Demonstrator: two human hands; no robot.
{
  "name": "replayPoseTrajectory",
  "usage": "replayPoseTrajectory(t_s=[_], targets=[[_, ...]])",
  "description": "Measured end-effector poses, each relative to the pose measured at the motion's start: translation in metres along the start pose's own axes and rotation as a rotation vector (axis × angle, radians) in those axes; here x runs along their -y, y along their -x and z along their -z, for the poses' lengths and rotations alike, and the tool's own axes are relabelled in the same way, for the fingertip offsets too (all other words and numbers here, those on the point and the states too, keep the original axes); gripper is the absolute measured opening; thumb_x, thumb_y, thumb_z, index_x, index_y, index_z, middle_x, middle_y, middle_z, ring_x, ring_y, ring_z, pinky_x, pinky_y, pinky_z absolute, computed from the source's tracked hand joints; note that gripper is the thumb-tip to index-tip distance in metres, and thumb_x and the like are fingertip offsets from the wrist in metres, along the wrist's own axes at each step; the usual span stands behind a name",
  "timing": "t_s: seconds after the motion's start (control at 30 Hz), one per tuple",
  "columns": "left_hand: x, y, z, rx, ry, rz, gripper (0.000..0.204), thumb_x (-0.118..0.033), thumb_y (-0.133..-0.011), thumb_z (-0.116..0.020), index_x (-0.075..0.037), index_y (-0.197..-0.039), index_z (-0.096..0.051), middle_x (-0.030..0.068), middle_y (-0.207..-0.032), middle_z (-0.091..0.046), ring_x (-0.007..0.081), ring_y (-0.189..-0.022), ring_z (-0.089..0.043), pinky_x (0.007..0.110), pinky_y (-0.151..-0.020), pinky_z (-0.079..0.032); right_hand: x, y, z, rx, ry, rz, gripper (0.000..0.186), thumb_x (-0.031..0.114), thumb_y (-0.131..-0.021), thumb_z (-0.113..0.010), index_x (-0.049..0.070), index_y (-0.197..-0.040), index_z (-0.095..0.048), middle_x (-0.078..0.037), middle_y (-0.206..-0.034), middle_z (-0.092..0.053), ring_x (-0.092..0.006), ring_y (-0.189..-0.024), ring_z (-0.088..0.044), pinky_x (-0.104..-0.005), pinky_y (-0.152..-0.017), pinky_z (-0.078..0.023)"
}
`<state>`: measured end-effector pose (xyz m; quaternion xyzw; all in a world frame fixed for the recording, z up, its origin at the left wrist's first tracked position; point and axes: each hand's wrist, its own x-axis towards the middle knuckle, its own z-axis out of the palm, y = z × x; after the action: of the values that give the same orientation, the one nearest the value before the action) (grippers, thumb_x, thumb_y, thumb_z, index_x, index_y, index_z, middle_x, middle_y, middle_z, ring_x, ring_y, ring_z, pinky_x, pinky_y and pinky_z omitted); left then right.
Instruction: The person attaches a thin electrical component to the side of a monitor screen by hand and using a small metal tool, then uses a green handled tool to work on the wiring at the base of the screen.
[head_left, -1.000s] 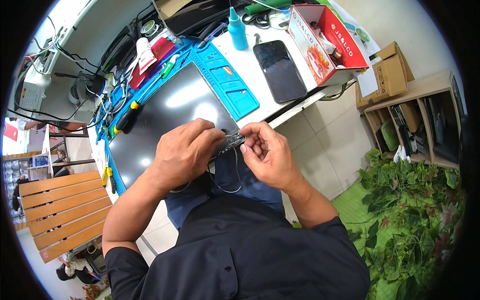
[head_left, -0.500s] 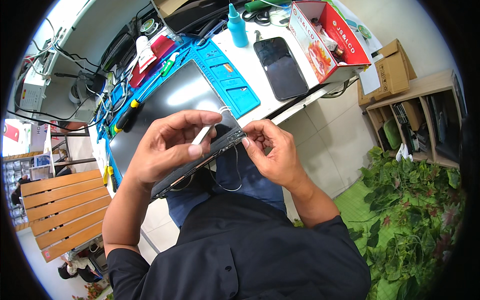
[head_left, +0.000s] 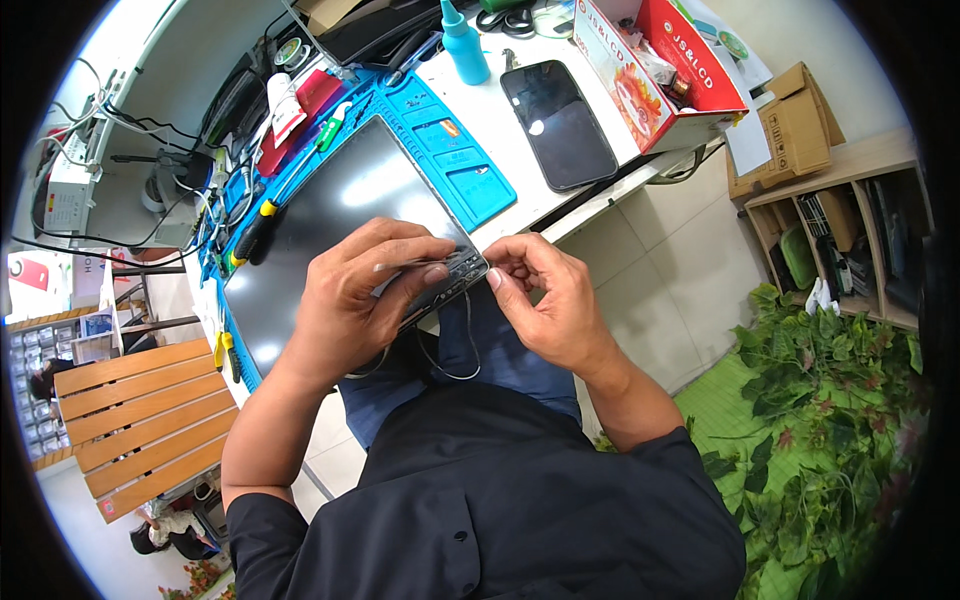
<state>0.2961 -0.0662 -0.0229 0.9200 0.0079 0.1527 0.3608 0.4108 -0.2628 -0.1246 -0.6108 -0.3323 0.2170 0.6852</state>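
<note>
A dark, glossy flat screen panel (head_left: 335,215) lies tilted across the blue mat, its near right corner reaching past the bench edge. Between the thumb and fingers of my left hand (head_left: 350,295) is a thin pale tool (head_left: 398,264), held over that corner; its exact kind is unclear. Small metal fittings (head_left: 462,272) show along the panel's edge there. My right hand (head_left: 550,300) has thumb and forefinger pinched at the very corner; the other fingers curl in. Below the edge hangs a thin pale cable (head_left: 478,352) in a loop over my lap.
A blue repair mat (head_left: 455,165) runs beneath the panel. Beyond lie a black smartphone (head_left: 560,125), a blue squeeze bottle (head_left: 464,50) and a red box (head_left: 690,75). A screwdriver (head_left: 262,218) and tangled cables sit left. Leafy plants (head_left: 830,420) stand at right.
My left hand has closed in and lowered the pale tool toward the panel's corner, its fingers now nearer my right hand. The right hand keeps its pinch. The view has shifted slightly.
</note>
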Motion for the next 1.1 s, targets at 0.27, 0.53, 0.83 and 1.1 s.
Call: replayPoseTrajectory(t_s=[0.27, 0.53, 0.83, 1.1], targets=[[-0.008, -0.002, -0.014, 0.022, -0.167, 0.063, 0.028, 0.006, -0.090, -0.086, 0.002, -0.117, -0.078, 0.0113, -0.103, -0.082, 0.0190, -0.090, -0.084, 0.030, -0.078, -0.067, 0.001, 0.000, 0.003, 0.013, -0.015, 0.026, 0.015, -0.001, -0.102, -0.071, -0.001, -0.117, -0.070, -0.007, -0.090, -0.070, -0.0116, -0.072, -0.064, -0.0287, -0.066, -0.052], [-0.007, -0.005, -0.019, 0.018, -0.187, 0.048, 0.028, 0.005, -0.091, -0.085, 0.002, -0.118, -0.078, 0.0112, -0.103, -0.082, 0.0187, -0.090, -0.084, 0.030, -0.078, -0.067, 0.001, -0.001, 0.007, 0.024, -0.026, 0.020, 0.016, 0.000, -0.102, -0.070, -0.001, -0.117, -0.069, -0.008, -0.090, -0.072, -0.0124, -0.073, -0.065, -0.0293, -0.068, -0.054], [-0.007, -0.006, -0.020, 0.028, -0.211, 0.048, 0.027, 0.005, -0.092, -0.085, 0.003, -0.118, -0.078, 0.0115, -0.101, -0.082, 0.0192, -0.091, -0.084, 0.031, -0.078, -0.067, 0.004, 0.000, 0.008, 0.026, -0.041, 0.009, 0.016, -0.001, -0.101, -0.070, -0.001, -0.118, -0.069, -0.008, -0.091, -0.072, -0.0127, -0.074, -0.066, -0.0291, -0.070, -0.055], [-0.007, -0.004, -0.022, 0.006, -0.212, 0.058, 0.026, 0.004, -0.092, -0.085, 0.003, -0.117, -0.078, 0.0117, -0.100, -0.082, 0.0191, -0.090, -0.084, 0.031, -0.077, -0.068, 0.004, -0.002, 0.009, 0.036, -0.025, 0.014, 0.015, -0.001, -0.101, -0.070, -0.002, -0.116, -0.069, -0.010, -0.091, -0.071, -0.0149, -0.074, -0.068, -0.0307, -0.069, -0.055]])
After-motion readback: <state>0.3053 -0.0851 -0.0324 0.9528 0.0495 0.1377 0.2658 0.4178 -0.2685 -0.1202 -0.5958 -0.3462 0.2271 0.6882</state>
